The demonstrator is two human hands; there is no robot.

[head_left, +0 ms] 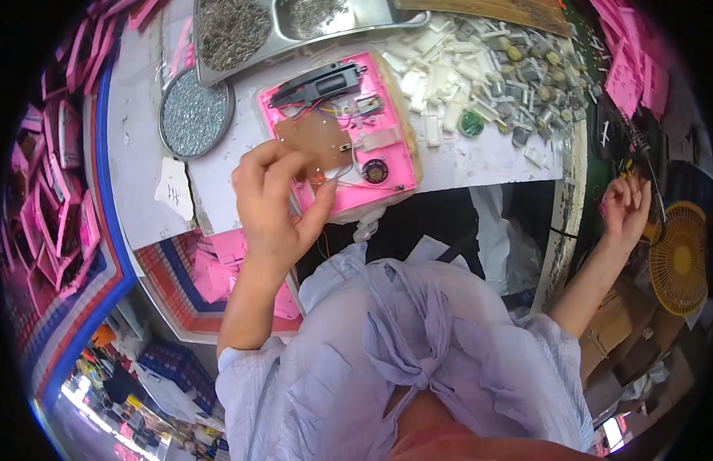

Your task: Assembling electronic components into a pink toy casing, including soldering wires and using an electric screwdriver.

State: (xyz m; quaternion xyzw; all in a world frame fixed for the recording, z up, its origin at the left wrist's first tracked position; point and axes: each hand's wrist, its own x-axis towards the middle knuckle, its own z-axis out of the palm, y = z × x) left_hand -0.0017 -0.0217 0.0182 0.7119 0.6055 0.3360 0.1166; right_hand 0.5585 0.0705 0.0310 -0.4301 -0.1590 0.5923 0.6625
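Observation:
A pink plastic housing [391, 127] lies open on the worktable, with a black part [318, 86], a small round speaker [375, 171] and thin coloured wires inside. Over its left side sits a brown circuit board [314, 138]. My left hand [276, 200] is at the board's lower left corner, thumb and fingertips drawn together by the thin wires; what they pinch is too small to make out. Far to the right, my right hand [627, 207] is raised with fingers loosely bent and apart, beside a dark hanging tool [640, 138]. I see nothing held in it.
A round dish of small metal pieces [232, 115] and a metal tray [283, 46] of screws stand behind. White and grey plastic parts [441, 77] are heaped at the back right. Pink housings [57, 200] fill a crate at left. A yellow round basket-like grille [681, 261] is at right.

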